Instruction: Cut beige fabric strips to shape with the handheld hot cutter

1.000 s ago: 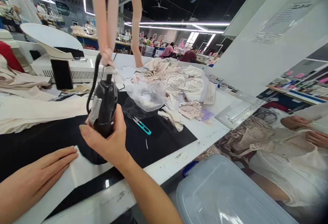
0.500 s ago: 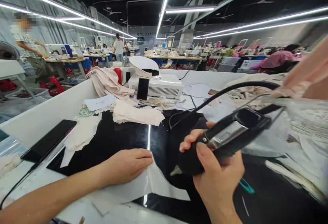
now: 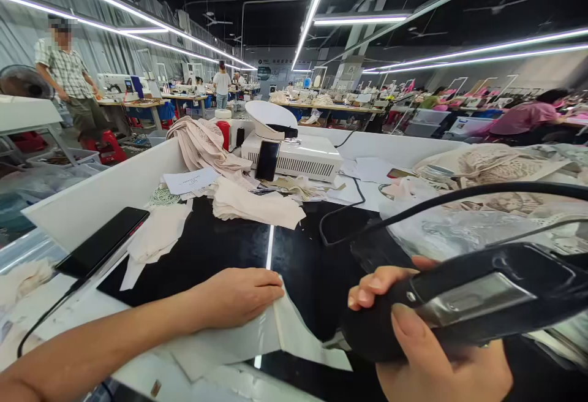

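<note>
My left hand (image 3: 239, 295) lies flat, fingers together, pressing a pale sheet of fabric (image 3: 294, 337) onto the black work surface (image 3: 229, 246). My right hand (image 3: 432, 359) is wrapped round a black hand-held tool (image 3: 463, 298) with a metal plate on its side. The tool lies nearly level above the surface, its blunt end close to the sheet's edge. A black cable (image 3: 459, 197) arcs away from it to the right.
A phone (image 3: 103, 246) lies at the left edge. Beige cloth (image 3: 250, 206) and papers are piled behind the black surface. A white machine (image 3: 294, 151) with a second phone (image 3: 267, 160) leaning on it stands at the back. Lace pieces and a plastic bag (image 3: 441, 227) crowd the right.
The view has swung from the right side of the table to the left. My right hand has tipped the tool from upright to nearly level; my left hand stays on the sheet.
</note>
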`<state>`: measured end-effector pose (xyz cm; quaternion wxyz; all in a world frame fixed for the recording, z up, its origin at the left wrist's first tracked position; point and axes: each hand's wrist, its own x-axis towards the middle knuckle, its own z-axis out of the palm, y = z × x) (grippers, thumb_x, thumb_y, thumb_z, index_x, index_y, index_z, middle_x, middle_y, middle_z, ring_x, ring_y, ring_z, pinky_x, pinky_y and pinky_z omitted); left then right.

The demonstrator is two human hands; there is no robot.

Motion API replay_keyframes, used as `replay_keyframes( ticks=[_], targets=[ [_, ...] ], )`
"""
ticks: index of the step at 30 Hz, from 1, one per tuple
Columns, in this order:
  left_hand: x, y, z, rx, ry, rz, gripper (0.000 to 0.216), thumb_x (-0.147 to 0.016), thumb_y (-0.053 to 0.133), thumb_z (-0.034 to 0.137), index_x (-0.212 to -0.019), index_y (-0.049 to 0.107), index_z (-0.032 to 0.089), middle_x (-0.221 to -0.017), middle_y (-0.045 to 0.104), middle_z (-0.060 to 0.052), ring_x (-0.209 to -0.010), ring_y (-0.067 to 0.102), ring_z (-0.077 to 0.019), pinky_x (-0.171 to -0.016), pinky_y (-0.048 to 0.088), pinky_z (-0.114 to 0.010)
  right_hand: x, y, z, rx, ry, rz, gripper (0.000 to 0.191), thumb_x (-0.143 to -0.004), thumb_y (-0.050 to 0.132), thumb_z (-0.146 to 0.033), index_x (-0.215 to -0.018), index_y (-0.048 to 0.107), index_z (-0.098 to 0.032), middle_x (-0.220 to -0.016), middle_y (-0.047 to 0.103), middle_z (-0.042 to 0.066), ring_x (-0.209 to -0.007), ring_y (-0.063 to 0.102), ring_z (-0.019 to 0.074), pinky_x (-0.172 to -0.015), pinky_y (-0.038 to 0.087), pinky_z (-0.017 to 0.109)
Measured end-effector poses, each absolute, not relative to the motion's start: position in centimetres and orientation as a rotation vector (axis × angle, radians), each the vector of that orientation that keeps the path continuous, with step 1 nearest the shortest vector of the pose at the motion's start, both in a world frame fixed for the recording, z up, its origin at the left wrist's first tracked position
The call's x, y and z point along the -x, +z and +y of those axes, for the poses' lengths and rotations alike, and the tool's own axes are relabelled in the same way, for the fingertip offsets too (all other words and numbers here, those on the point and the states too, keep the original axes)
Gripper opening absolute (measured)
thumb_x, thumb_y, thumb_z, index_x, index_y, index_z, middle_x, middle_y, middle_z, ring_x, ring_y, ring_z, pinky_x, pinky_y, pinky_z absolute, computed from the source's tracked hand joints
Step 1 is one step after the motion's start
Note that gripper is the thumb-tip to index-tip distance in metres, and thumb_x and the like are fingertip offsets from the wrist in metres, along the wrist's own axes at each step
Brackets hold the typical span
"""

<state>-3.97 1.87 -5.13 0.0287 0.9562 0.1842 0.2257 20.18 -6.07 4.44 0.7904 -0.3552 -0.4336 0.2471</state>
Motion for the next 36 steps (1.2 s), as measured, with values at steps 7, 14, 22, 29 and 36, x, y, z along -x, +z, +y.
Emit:
replay_keyframes(
  ticks=[7, 14, 22, 29, 36],
  targets=[
    [3.8, -5.3, 2.1, -2.961, 0.782, 0.536, 0.037, -0.129, 0.046, 0.027, -0.143, 0.078, 0.014, -0.148, 0.084, -0.016, -0.134, 0.085, -0.023, -0.119, 0.068, -0.03, -20.7, 4.0, -6.4, 0.823, 0.525, -0.955, 0.047, -0.079, 0.111, -0.05, -0.112, 0.083, -0.033, -0.076, 0.079, -0.003, -0.06, 0.073, 0.0188, -0.058, 0.07, 0.033],
    [3.8, -5.1, 2.0, -2.94, 0.737, 0.555, 0.036, -0.127, 0.049, 0.023, -0.146, 0.078, 0.015, -0.151, 0.083, -0.016, -0.135, 0.084, -0.0244, -0.118, 0.069, -0.033, -19.3, 4.4, -3.8, 0.738, 0.471, -0.856, 0.046, -0.079, 0.107, -0.041, -0.114, 0.08, -0.03, -0.077, 0.076, -0.006, -0.059, 0.07, 0.0191, -0.056, 0.065, 0.034],
    [3.5, -4.9, 1.9, -2.917, 0.687, 0.574, 0.032, -0.125, 0.053, 0.022, -0.143, 0.079, 0.016, -0.15, 0.083, -0.016, -0.134, 0.084, -0.0241, -0.116, 0.069, -0.032, -16.9, 3.8, 0.6, 0.687, 0.515, -0.891, 0.044, -0.084, 0.103, -0.042, -0.112, 0.072, -0.028, -0.082, 0.077, -0.007, -0.062, 0.068, 0.0163, -0.061, 0.062, 0.033],
    [3.4, -4.7, 1.8, -2.948, 0.658, 0.582, 0.03, -0.122, 0.055, 0.018, -0.143, 0.077, 0.015, -0.15, 0.082, -0.016, -0.131, 0.085, -0.0238, -0.114, 0.069, -0.03, -16.7, 2.8, 0.8, 0.702, 0.527, -0.914, 0.047, -0.087, 0.103, -0.041, -0.119, 0.07, -0.028, -0.084, 0.077, -0.007, -0.063, 0.069, 0.0163, -0.064, 0.063, 0.034],
    [3.2, -4.8, 1.8, -2.986, 0.644, 0.577, 0.026, -0.118, 0.061, 0.014, -0.139, 0.077, 0.014, -0.148, 0.083, -0.017, -0.128, 0.086, -0.0248, -0.11, 0.071, -0.031, -16.7, 2.8, 0.8, 0.702, 0.504, -0.929, 0.049, -0.088, 0.103, -0.043, -0.121, 0.071, -0.028, -0.085, 0.076, -0.006, -0.065, 0.07, 0.018, -0.065, 0.062, 0.036]
  ],
)
